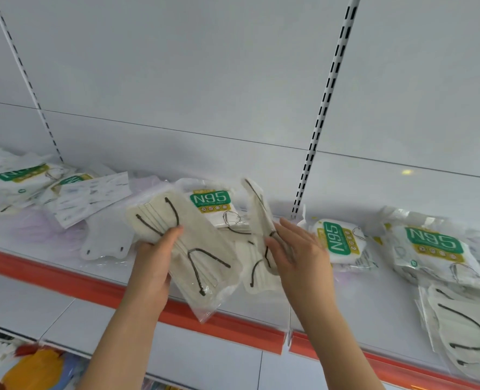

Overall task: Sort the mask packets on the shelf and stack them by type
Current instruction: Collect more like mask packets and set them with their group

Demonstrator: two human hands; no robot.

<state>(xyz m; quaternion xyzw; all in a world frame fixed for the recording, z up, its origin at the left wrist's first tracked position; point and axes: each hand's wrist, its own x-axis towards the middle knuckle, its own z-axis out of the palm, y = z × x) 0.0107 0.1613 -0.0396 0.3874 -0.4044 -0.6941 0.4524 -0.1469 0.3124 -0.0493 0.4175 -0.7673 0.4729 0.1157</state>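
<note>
My left hand (155, 257) grips a clear packet of cream masks with dark ear loops (196, 249), held tilted above the shelf's front edge. My right hand (298, 249) holds a second cream mask packet (257, 218) on edge, just right of the first. Behind them on the shelf (64, 263) lies a green-labelled N95 packet (213, 204). More N95 packets lie at the right (338, 240), the far right (436, 249) and the far left (22, 173). Another cream packet (464, 330) rests at the right front.
A white mask packet (103, 243) and a printed flat packet (92, 198) lie left of centre, beside pale lilac packets (36, 229). An orange strip (227, 325) runs along the shelf front. Slotted uprights (322, 108) stand on the back panel. Coloured goods (36, 370) sit on the shelf below.
</note>
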